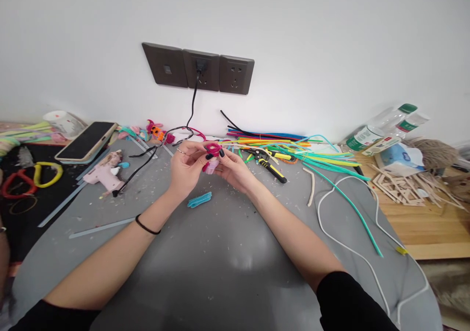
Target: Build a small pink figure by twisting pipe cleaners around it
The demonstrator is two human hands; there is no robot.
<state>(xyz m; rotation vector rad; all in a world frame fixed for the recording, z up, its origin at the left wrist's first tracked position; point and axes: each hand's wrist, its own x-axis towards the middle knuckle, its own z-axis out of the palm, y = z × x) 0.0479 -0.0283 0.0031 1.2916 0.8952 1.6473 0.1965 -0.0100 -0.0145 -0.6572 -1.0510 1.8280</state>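
Observation:
Above the grey table (235, 252), my left hand (189, 167) and my right hand (237, 171) meet around a small pipe-cleaner piece (212, 148). Its top is a coiled magenta ring, with pale pink below. Both thumbs press on it from the near side, and the fingers behind hide part of it. Just below my hands lies a folded light-blue pipe-cleaner bundle (199, 200), touched by neither hand. To the left rests a pink hot glue gun (105, 173) with its black cord.
Colourful pipe cleaners (279, 142) and yellow-black pliers (270, 167) lie at the back. A white cable (341, 243) loops on the right. Plastic bottles (367, 137) and wooden pieces (398, 186) stand beyond. At left are a phone (87, 141), scissors (47, 174) and glue sticks (101, 227).

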